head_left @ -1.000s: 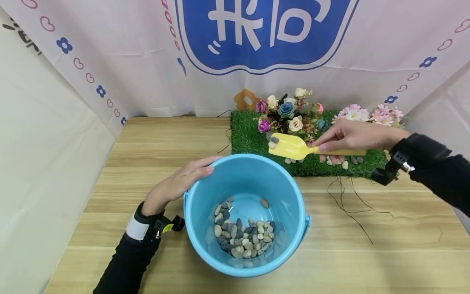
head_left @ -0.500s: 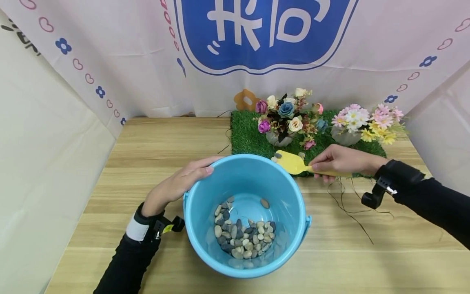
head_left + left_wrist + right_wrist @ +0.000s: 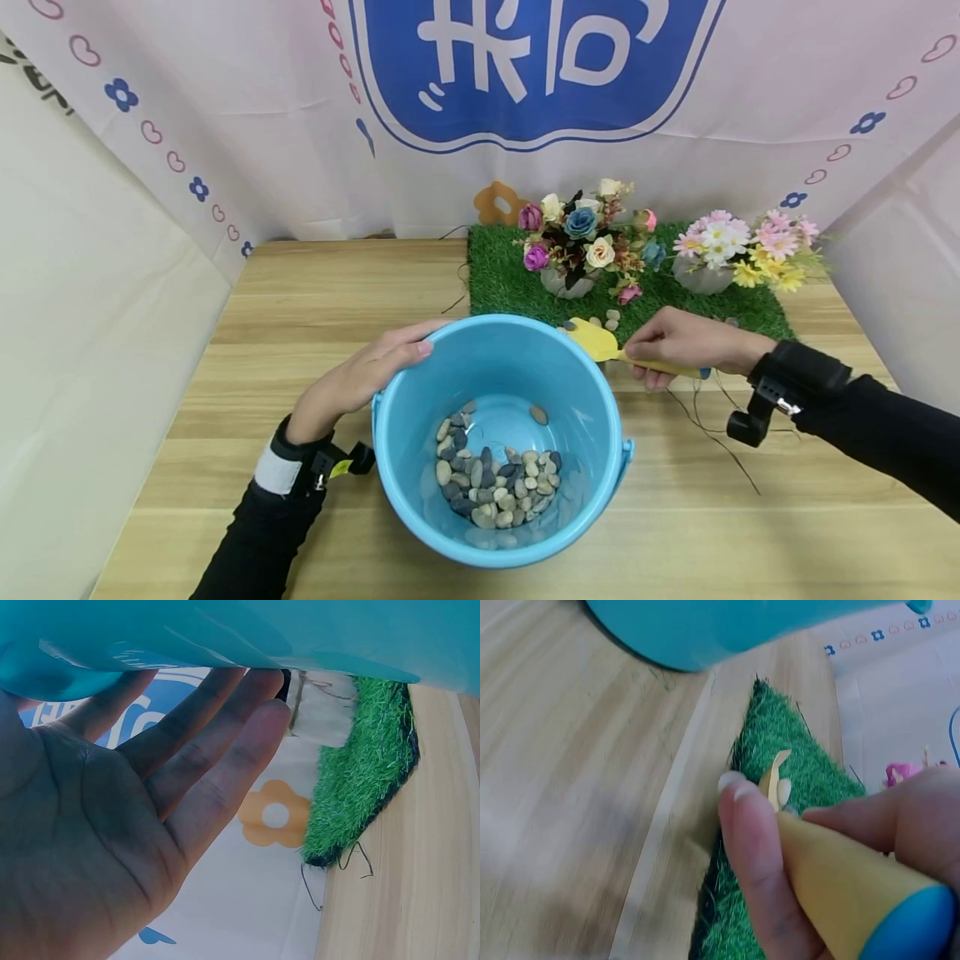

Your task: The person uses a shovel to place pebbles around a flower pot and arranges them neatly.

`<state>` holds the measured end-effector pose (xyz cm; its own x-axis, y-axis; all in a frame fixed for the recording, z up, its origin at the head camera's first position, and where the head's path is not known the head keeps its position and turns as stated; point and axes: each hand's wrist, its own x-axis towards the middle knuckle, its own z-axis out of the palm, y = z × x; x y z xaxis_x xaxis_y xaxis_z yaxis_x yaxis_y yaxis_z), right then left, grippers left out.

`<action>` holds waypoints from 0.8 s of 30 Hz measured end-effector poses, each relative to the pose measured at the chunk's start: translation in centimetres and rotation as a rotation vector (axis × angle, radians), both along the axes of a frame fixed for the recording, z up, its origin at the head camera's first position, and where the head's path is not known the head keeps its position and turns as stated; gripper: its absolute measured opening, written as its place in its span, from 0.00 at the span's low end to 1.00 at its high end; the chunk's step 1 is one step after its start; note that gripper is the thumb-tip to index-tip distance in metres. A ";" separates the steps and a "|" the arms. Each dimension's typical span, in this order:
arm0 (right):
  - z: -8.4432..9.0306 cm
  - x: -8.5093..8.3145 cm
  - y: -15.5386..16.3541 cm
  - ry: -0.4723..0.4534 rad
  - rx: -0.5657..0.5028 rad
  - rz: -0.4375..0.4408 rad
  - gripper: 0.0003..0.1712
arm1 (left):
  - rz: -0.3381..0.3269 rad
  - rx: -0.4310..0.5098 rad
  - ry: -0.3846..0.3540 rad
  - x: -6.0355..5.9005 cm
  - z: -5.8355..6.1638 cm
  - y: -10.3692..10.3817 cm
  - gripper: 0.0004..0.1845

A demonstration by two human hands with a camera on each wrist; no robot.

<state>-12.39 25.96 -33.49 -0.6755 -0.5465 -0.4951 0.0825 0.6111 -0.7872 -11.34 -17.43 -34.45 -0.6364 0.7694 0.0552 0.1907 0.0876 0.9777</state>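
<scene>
A light-blue bucket (image 3: 500,329) stands in the middle of the table with grey and tan pebbles (image 3: 483,500) at its bottom. My left hand (image 3: 360,375) holds its left rim, the thumb at the edge; in the left wrist view the fingers (image 3: 232,765) reach along the outer wall. My right hand (image 3: 686,337) grips the yellow handle of a small shovel (image 3: 594,340), whose blue handle end (image 3: 915,926) shows in the right wrist view. The shovel's blade overlaps the grass mat's front edge, close to the bucket's far right rim, with a dark pebble (image 3: 567,325) at its tip.
Behind the bucket lies an artificial grass mat (image 3: 498,279) with a mixed rose bouquet (image 3: 581,233) and a daisy bouquet (image 3: 738,246) in grey pots. Loose pebbles (image 3: 612,319) lie on the mat. Dark strands (image 3: 701,421) trail over the wooden table (image 3: 322,292).
My right hand has lowered the shovel from over the mat, nearer to me and to the bucket's far right rim. My left hand and the bucket stay in place.
</scene>
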 end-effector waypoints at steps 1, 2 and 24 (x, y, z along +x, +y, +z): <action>0.1 0.1 -0.2 0.001 0.008 -0.001 0.21 | -0.002 0.001 0.002 0.0 0.0 0.0 0.26; 0.1 0.1 -0.4 0.001 0.012 -0.001 0.20 | -0.004 0.003 0.003 0.0 -0.1 0.0 0.26; 3.9 -2.3 -4.4 -0.068 0.222 0.031 0.16 | -0.026 0.026 0.017 -0.1 -0.2 -0.1 0.26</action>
<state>-14.74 21.52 -29.56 -0.6210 -0.4390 -0.6494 0.1090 0.7720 -0.6262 -11.42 -17.51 -34.70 -0.6152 0.7836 0.0865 0.2095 0.0567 0.9762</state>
